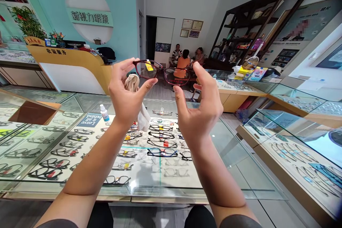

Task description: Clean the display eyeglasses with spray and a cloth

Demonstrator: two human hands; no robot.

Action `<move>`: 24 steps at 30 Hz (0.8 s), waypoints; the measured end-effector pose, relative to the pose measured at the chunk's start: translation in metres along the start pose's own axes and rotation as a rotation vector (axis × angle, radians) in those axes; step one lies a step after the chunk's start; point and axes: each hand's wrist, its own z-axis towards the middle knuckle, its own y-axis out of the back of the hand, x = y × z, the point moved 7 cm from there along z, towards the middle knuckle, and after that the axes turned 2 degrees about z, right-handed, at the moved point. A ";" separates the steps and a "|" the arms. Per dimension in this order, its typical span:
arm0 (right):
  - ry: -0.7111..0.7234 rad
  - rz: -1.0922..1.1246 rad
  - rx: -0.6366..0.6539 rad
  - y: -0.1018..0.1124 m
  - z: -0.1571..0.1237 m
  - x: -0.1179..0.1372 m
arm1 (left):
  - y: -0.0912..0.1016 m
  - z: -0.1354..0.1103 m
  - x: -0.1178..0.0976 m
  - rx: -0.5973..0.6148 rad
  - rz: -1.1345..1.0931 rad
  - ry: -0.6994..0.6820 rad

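A pair of dark red eyeglasses [163, 72] is raised in front of me above the glass counter, its lenses facing me. My left hand [127, 94] grips the frame's left end between thumb and fingers. From that same hand hangs a pale cleaning cloth [143, 117], partly hidden behind the fingers. My right hand [201, 99] pinches the right end of the frame with thumb and index finger. A yellow tag [149, 66] sticks to the left lens.
Below my hands stands a glass display case [213, 171] with rows of eyeglasses [161, 135]. A small spray bottle [104, 113] stands at its left. A wooden-looking box [34, 108] juts in at left. Another display case [299, 153] is at right. Several people [184, 60] sit at the back.
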 end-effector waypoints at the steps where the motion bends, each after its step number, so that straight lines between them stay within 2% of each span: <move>1: -0.001 0.013 0.004 -0.001 0.000 -0.001 | 0.000 0.000 0.000 -0.016 0.015 -0.008; 10: -0.016 0.069 0.013 -0.001 -0.001 -0.002 | 0.001 -0.003 0.002 -0.036 -0.004 0.001; 19: -0.212 0.379 0.089 -0.017 -0.004 -0.027 | 0.014 -0.012 -0.020 -0.174 0.084 0.000; 24: -0.278 0.473 0.120 -0.025 -0.005 -0.034 | 0.013 -0.014 -0.017 -0.154 0.050 -0.003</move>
